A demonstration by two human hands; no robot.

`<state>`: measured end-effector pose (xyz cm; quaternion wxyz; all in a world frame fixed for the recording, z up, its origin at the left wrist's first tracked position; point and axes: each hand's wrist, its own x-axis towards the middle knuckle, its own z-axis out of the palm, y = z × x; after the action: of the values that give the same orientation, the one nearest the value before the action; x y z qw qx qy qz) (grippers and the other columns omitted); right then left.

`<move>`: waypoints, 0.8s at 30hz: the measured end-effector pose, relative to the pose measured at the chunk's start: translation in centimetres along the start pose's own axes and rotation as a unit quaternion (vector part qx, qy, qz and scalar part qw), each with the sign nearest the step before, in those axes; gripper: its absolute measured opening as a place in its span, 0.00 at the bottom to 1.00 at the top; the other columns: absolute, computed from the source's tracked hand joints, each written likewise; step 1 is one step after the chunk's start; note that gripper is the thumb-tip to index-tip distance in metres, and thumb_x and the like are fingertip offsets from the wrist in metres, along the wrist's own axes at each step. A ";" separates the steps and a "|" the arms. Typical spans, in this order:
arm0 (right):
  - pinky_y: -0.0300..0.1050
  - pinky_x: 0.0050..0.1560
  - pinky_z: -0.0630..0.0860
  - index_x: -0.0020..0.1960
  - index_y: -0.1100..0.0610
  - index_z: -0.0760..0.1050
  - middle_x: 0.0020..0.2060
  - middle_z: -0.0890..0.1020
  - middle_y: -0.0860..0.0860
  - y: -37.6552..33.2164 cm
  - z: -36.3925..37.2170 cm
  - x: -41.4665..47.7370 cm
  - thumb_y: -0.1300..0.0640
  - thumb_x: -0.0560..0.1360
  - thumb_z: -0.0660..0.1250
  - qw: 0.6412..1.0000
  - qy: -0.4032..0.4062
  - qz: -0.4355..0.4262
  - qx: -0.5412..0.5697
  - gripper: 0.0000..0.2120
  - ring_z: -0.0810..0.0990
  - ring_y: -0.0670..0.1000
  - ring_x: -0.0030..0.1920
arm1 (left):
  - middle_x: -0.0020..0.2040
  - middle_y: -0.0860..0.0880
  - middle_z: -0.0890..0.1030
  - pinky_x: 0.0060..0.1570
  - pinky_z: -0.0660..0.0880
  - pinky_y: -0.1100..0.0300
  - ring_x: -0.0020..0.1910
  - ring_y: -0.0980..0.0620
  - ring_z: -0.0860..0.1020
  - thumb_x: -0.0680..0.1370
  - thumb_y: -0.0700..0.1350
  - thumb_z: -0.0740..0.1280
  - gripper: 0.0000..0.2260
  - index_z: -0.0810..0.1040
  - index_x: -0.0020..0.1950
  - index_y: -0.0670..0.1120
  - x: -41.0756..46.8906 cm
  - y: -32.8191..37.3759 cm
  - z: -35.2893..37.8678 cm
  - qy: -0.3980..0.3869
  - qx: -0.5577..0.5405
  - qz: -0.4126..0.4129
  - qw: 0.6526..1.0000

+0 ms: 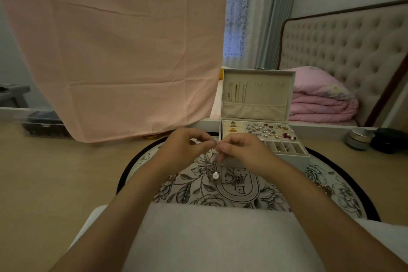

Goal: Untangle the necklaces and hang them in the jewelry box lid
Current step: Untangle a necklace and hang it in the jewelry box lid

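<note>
My left hand and my right hand meet fingertip to fingertip above the round floral mat, both pinching a thin silver necklace chain. A tangle of chains hangs from them, with a round pale pendant near the mat. Behind my right hand stands the cream jewelry box, its lid upright. A few necklaces hang from hooks at the lid's left side. The tray of the box holds rings and several earrings.
A pink sheet hangs at the left down to the floor. A bed with a folded pink quilt lies behind the box. Small round tins sit on the floor at the right. A white cushion covers my lap.
</note>
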<state>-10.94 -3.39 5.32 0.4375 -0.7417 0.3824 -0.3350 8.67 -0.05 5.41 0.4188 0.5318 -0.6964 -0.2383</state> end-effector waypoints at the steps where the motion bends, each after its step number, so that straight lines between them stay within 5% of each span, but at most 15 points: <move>1: 0.42 0.49 0.79 0.47 0.60 0.83 0.35 0.85 0.52 -0.1 -0.2 0.0 0.61 0.81 0.65 1.000 0.009 0.002 0.026 0.08 0.84 0.51 0.39 | 0.43 0.57 0.85 0.43 0.80 0.52 0.38 0.49 0.81 0.76 0.50 0.73 0.02 0.86 0.45 0.57 0.3 0.2 -0.1 -0.013 0.014 -0.008 1.000; 5: 0.40 0.32 0.73 0.42 0.52 0.84 0.25 0.74 0.45 -0.3 -1.0 0.1 0.59 0.81 0.66 0.998 0.056 0.004 0.017 0.11 0.70 0.46 0.27 | 0.40 0.55 0.85 0.40 0.77 0.55 0.35 0.54 0.77 0.77 0.52 0.71 0.04 0.86 0.46 0.56 1.4 1.6 -0.5 -0.084 0.057 -0.029 0.994; 11: 0.37 0.25 0.64 0.44 0.57 0.85 0.20 0.73 0.41 -0.2 -3.5 0.0 0.57 0.79 0.70 0.995 0.094 0.007 0.024 0.07 0.67 0.42 0.22 | 0.29 0.57 0.80 0.25 0.64 0.72 0.25 0.61 0.68 0.82 0.40 0.63 0.09 0.84 0.53 0.44 2.7 2.9 0.1 -0.147 -0.029 -0.090 0.985; 13: 0.33 0.29 0.70 0.45 0.57 0.85 0.24 0.79 0.39 0.0 -4.1 0.0 0.57 0.77 0.72 0.995 0.101 0.006 0.009 0.05 0.74 0.40 0.26 | 0.37 0.54 0.85 0.29 0.67 0.69 0.28 0.58 0.70 0.81 0.40 0.65 0.08 0.84 0.52 0.45 3.0 2.6 0.4 -0.144 -0.030 -0.081 0.986; 16: 0.45 0.42 0.79 0.42 0.51 0.87 0.38 0.87 0.44 0.6 -4.9 0.1 0.55 0.75 0.75 0.994 0.110 0.009 -0.008 0.04 0.84 0.49 0.40 | 0.43 0.49 0.86 0.35 0.71 0.60 0.32 0.53 0.75 0.80 0.40 0.67 0.05 0.83 0.51 0.45 3.6 2.1 0.8 -0.127 -0.022 -0.071 0.989; 19: 0.33 0.35 0.72 0.42 0.52 0.87 0.31 0.84 0.43 1.1 -5.3 0.2 0.57 0.75 0.74 0.996 0.089 0.020 -0.007 0.05 0.79 0.39 0.33 | 0.43 0.47 0.86 0.31 0.70 0.61 0.31 0.50 0.78 0.81 0.40 0.65 0.04 0.80 0.51 0.43 4.2 1.8 1.3 -0.123 -0.037 -0.068 0.989; 24: 0.44 0.33 0.70 0.43 0.53 0.87 0.26 0.75 0.52 1.6 -5.1 0.5 0.58 0.78 0.70 0.996 0.084 0.029 0.024 0.08 0.70 0.51 0.30 | 0.40 0.44 0.86 0.26 0.68 0.64 0.26 0.46 0.75 0.84 0.43 0.61 0.05 0.74 0.53 0.42 4.4 1.7 2.1 -0.121 -0.047 -0.047 0.990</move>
<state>-15.38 -6.39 5.97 0.4310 -0.6891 0.4306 -0.3925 5.69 -3.92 7.05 0.3443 0.5113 -0.7042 -0.3524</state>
